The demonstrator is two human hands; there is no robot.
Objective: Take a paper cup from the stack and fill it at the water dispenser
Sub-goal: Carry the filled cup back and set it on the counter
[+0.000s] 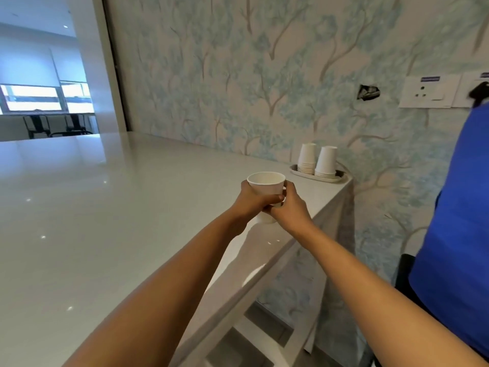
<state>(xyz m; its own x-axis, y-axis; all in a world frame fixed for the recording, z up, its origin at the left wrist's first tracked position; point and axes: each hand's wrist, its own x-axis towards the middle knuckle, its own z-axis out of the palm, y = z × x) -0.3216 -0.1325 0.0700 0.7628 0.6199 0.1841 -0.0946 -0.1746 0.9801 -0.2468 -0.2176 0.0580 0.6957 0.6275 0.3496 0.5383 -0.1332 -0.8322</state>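
A white paper cup (266,183) is held upright above the right edge of the counter, its mouth open towards me. My left hand (255,201) wraps its left side and my right hand (289,205) grips its right side and lower part. A second white cup bottom (266,219) shows below my hands, so the cups may be nested. Two upside-down stacks of paper cups (316,160) stand in a small oval tray (341,178) at the counter's far right corner, beyond my hands. The big blue water bottle (455,207) of the dispenser fills the right edge.
The glossy white counter (105,221) stretches left and towards me. Floral wallpaper (238,75) backs it, with a socket plate (426,92) and a black plug (479,92) at the right. Chairs and windows (47,112) show in the far left room.
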